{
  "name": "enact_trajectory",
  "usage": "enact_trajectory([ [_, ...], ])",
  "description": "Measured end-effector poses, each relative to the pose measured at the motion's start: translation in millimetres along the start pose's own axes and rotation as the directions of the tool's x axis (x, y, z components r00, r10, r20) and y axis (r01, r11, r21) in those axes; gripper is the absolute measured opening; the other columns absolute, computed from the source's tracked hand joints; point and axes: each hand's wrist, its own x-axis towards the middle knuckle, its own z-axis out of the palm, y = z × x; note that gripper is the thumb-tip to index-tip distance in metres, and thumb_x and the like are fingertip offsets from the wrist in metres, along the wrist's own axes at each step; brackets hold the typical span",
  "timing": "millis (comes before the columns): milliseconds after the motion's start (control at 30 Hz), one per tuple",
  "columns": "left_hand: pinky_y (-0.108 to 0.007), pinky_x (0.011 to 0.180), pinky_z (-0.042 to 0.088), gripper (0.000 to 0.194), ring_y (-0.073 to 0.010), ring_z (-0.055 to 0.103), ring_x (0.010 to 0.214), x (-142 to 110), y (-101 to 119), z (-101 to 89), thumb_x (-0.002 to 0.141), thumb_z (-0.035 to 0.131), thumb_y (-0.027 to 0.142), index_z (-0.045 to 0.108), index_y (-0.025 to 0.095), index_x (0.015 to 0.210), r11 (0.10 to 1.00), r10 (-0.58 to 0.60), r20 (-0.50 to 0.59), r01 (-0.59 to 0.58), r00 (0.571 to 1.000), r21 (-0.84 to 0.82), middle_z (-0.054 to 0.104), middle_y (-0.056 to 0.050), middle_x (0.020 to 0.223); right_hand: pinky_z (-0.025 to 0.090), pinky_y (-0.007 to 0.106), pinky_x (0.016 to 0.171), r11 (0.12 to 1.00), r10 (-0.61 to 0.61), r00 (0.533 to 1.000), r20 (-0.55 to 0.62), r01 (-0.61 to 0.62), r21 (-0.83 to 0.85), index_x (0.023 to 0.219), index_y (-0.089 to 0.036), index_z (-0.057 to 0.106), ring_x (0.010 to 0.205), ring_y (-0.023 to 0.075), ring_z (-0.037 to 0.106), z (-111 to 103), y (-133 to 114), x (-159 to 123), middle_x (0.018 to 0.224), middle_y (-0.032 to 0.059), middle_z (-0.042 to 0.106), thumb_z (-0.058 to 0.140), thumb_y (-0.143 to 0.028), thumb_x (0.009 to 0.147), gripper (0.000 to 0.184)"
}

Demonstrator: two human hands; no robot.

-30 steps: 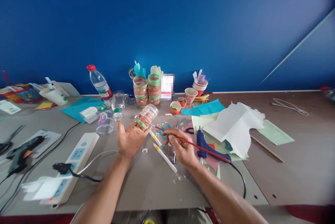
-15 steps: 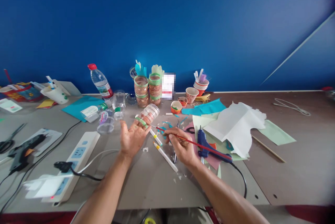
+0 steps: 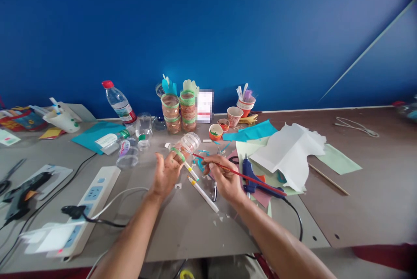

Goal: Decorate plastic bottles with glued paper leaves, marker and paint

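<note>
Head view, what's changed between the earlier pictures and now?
The left hand has shifted right and turned, carrying the banded plastic piece with it; the right hand and red brush shifted slightly right too. Nothing was grasped or released; the blue glue gun stayed put.

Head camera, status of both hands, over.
Left hand open, plastic container on its fingers. Right hand gripping red paintbrush, tip near container. Two markers between hands.

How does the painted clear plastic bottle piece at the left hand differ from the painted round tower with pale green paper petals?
The bottle piece tilts, held by the left hand; the tower stands upright. The bottle piece's far end is clear; the tower's top is green, with petals above. Both have green bands.
</note>
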Motion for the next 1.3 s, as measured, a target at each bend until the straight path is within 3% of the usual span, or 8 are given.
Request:
enact_trajectory([
  [300, -0.046, 0.123, 0.028, 0.069, -0.0281, 0.045, 0.143, 2.4, -2.8, -7.4, 0.094, 0.040, 0.070, 0.056, 0.023, 0.141, 0.997, -0.021, -0.019, 0.020, 1.000, -0.071, 0.066, -0.011, 0.134, 0.053, 0.029, 0.062, 1.000, -0.026, 0.999, 0.021, 0.026, 0.002, 0.096, -0.022, 0.074, 0.061, 0.0145, 0.067, 0.3, -1.4, 1.8, 0.083, 0.0043, 0.072, 0.057, -0.030, 0.096, 0.019],
  [433, -0.047, 0.125, 0.024, 0.073, -0.0275, 0.048, 0.141, 1.5, -1.1, -1.8, 0.095, 0.034, 0.072, 0.062, 0.018, 0.135, 0.998, -0.014, -0.018, 0.013, 1.000, -0.060, 0.070, -0.013, 0.127, 0.052, 0.028, 0.058, 0.999, 0.033, 0.999, 0.030, -0.033, -0.020, 0.094, -0.021, 0.074, 0.061, 0.0156, 0.067, 1.1, -0.5, 0.7, 0.079, 0.0044, 0.072, 0.058, -0.035, 0.095, 0.021],
  [600, -0.048, 0.124, 0.025, 0.074, -0.0267, 0.051, 0.138, 0.7, 1.3, 3.9, 0.097, 0.023, 0.071, 0.070, 0.021, 0.123, 0.999, 0.016, -0.056, -0.017, 0.998, -0.034, 0.073, -0.011, 0.122, 0.052, 0.029, 0.059, 0.997, 0.076, 0.997, 0.016, -0.076, -0.029, 0.090, -0.021, 0.075, 0.060, 0.0162, 0.067, -0.1, -2.5, -1.7, 0.075, 0.0039, 0.072, 0.059, -0.036, 0.094, 0.022],
  [800, -0.044, 0.125, 0.025, 0.068, -0.0251, 0.050, 0.139, 2.3, -1.1, -3.1, 0.097, 0.030, 0.069, 0.068, 0.020, 0.126, 0.998, 0.012, -0.053, -0.015, 0.999, -0.062, 0.071, -0.011, 0.126, 0.053, 0.029, 0.061, 1.000, 0.018, 1.000, -0.024, -0.018, 0.021, 0.092, -0.023, 0.075, 0.062, 0.0157, 0.067, -2.5, -0.9, -1.0, 0.078, 0.0036, 0.072, 0.059, -0.034, 0.095, 0.020],
  [933, -0.043, 0.125, 0.026, 0.066, -0.0247, 0.047, 0.142, 3.9, -4.2, -6.9, 0.097, 0.032, 0.068, 0.065, 0.022, 0.132, 0.998, -0.015, -0.046, 0.012, 0.999, -0.061, 0.070, -0.010, 0.129, 0.054, 0.029, 0.060, 0.998, 0.048, 0.999, -0.018, -0.048, 0.029, 0.094, -0.022, 0.075, 0.061, 0.0152, 0.066, -1.5, 0.2, -0.3, 0.083, 0.0050, 0.073, 0.060, -0.037, 0.094, 0.021],
  [1133, -0.043, 0.126, 0.022, 0.071, -0.0278, 0.045, 0.144, 4.3, -7.0, -6.9, 0.098, 0.028, 0.068, 0.071, 0.016, 0.120, 0.990, 0.122, -0.071, -0.116, 0.990, 0.082, 0.071, -0.013, 0.129, 0.053, 0.029, 0.057, 0.992, 0.113, 0.991, -0.065, -0.109, 0.058, 0.086, -0.021, 0.073, 0.059, 0.0157, 0.065, -1.6, -1.2, 0.4, 0.074, 0.0037, 0.072, 0.064, -0.041, 0.090, 0.023],
  [1300, -0.039, 0.124, 0.027, 0.052, -0.0253, 0.043, 0.146, 3.8, -10.5, -15.6, 0.102, 0.036, 0.054, 0.069, 0.021, 0.124, 0.988, 0.098, -0.077, -0.088, 0.992, 0.124, 0.071, -0.009, 0.130, 0.052, 0.028, 0.054, 0.980, 0.149, 0.984, -0.101, -0.133, 0.148, 0.089, -0.022, 0.072, 0.054, 0.0147, 0.063, 2.3, -1.9, 4.6, 0.073, 0.0028, 0.073, 0.066, -0.041, 0.087, 0.020],
])
